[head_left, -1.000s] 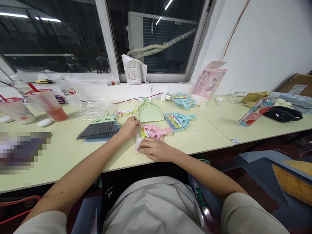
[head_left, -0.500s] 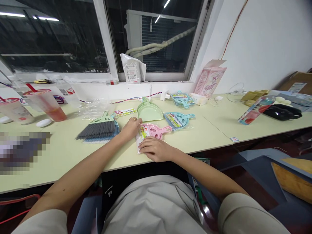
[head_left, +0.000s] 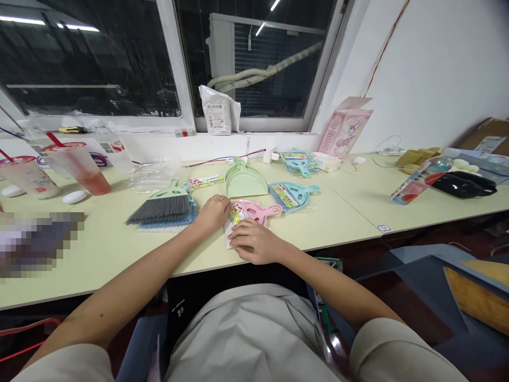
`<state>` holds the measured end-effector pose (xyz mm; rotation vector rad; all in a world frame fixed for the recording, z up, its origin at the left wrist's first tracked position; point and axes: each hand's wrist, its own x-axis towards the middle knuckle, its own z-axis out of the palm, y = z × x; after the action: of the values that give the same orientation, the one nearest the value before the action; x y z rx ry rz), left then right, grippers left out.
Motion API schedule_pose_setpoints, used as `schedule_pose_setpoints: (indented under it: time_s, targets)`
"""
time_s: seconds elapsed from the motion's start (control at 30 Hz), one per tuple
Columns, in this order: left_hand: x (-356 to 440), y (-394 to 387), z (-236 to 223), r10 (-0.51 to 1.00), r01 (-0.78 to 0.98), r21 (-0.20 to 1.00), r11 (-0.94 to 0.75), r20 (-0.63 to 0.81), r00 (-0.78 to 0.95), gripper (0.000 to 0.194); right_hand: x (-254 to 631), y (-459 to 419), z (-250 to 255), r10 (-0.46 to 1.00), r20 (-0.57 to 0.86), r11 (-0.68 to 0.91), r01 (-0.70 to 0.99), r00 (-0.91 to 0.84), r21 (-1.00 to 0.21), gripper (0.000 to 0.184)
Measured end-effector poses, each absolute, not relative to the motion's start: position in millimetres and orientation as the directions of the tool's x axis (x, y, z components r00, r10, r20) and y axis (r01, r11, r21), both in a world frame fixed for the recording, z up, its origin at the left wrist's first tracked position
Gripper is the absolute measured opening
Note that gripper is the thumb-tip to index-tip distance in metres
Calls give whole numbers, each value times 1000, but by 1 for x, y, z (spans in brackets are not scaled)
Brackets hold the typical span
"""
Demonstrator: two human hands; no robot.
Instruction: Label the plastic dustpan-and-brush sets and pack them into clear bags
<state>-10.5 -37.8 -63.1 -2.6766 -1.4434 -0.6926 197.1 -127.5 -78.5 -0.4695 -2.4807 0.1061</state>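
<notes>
Pale tabletop (head_left: 330,225), pink dustpan (head_left: 260,213), long axis crosswise, grip (head_left: 274,210) pointing right

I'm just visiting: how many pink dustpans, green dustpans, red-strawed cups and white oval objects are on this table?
Pink plastic dustpan: 1
Light-green plastic dustpan: 1
Translucent plastic red-strawed cups: 2
Smooth white oval objects: 2
Total: 6

The left arm (head_left: 139,281) reached forward and inward from the lower left, ending in the left hand (head_left: 213,214), back upward, its fingers bent and their tips partly hidden. The right arm (head_left: 326,278) slanted in from the lower right; the right hand (head_left: 256,242), nearer the torso, pointed leftward with loosely curved fingers. The hands were close but apart.
</notes>
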Motion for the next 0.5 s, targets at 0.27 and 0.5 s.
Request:
schedule_pose_setpoints:
  time_s: [0.27, 0.5]
  targets:
    - [-13, -26, -62, 866, 795, 376, -476, 360, 348, 28, 197, -128, -81, 376, 585, 925, 329, -719, -190, 17]
    - [-10, -20, -66, 874, 830, 328, -451, 350, 337, 34, 197, -129, -80, 374, 605, 925, 328, -703, -190, 18]
